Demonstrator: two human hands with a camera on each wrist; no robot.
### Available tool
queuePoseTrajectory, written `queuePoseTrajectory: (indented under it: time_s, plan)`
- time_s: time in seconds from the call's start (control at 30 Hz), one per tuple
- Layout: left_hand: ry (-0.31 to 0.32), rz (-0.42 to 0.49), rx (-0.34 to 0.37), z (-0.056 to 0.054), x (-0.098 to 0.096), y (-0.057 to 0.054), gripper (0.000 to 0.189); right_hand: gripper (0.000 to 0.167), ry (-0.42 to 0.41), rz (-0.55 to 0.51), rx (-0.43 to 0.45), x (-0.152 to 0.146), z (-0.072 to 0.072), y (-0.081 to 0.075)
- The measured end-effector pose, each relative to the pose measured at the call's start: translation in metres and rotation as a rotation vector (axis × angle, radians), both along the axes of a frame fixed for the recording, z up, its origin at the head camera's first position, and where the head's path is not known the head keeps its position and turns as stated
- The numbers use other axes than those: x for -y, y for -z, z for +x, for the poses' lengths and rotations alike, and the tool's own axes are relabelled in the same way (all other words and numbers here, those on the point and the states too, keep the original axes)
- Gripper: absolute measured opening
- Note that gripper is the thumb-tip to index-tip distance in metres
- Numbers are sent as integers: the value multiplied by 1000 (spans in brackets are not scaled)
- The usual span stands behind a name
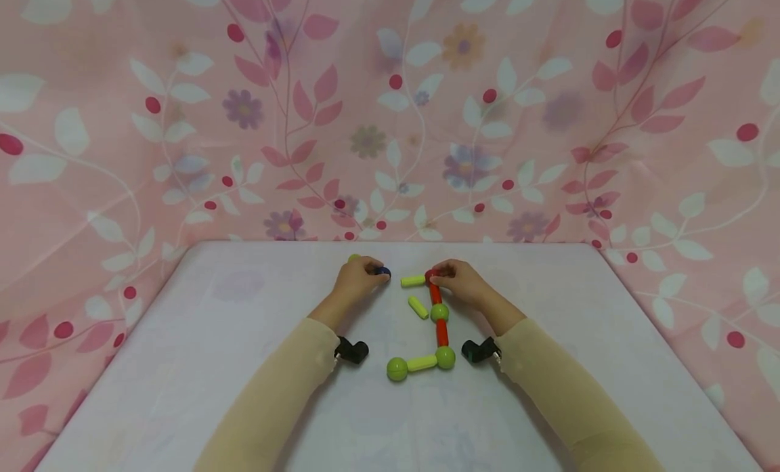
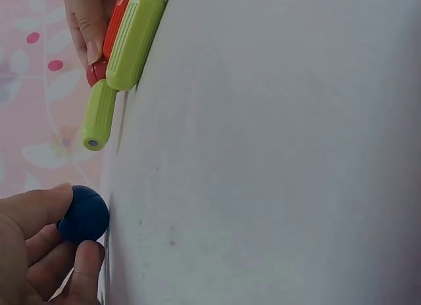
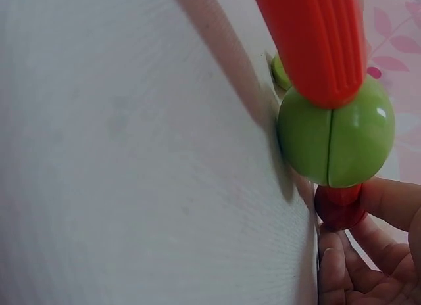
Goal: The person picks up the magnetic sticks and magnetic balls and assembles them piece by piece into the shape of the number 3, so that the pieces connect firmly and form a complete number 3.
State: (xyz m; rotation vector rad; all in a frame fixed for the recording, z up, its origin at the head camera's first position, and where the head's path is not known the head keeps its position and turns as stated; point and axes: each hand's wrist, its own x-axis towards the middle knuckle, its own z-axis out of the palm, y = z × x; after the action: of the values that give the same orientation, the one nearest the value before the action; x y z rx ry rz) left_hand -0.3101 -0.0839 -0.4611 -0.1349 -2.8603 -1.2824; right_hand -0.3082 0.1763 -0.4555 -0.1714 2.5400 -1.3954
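Note:
Between the thumb and fingers of my left hand [image 1: 358, 280] is a dark blue ball [image 2: 87, 214], held just left of a yellow-green stick [image 1: 413, 281]. That stick's far end joins a red ball [image 3: 340, 210], which my right hand [image 1: 462, 282] pinches. From the red ball a chain runs toward me: a red stick [image 1: 435, 294], a green ball [image 1: 439, 313], another red stick [image 1: 442, 333] and a green corner ball [image 1: 445, 357]. There it turns left through a yellow-green stick [image 1: 422, 363] to a green end ball [image 1: 397, 369]. The blue ball and the nearby stick end are apart.
A loose yellow-green stick [image 1: 418, 307] lies inside the chain's bend. Behind my left hand a yellow-green piece [image 1: 354, 258] shows, mostly hidden. The white-covered table [image 1: 183, 363] meets a pink floral cloth [image 1: 390, 120] at its back edge.

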Motion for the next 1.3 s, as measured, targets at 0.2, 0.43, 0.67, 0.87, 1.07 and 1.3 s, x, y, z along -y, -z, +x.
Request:
queuePoseTrajectory:
  time_s: [0.2, 0.43, 0.67, 0.87, 1.07, 1.3]
  plan:
    - [26, 51, 44, 1, 4, 1, 36, 37, -4, -11, -3, 0, -1, -2]
    - [106, 53, 20, 5, 4, 4, 35, 36, -1, -4, 0, 0, 0, -2]
    - [110, 76, 33, 7, 2, 6, 31, 37, 5, 8, 2, 0, 0, 1]
    - [85, 74, 29, 8, 1, 5, 31, 35, 4, 4, 0, 1, -1, -1]
    - [71, 153, 79, 10, 0, 5, 30, 35, 1, 2, 2, 1, 0, -2]
    - [73, 183, 103, 13, -3, 5, 29, 37, -4, 7, -1, 1, 0, -2]
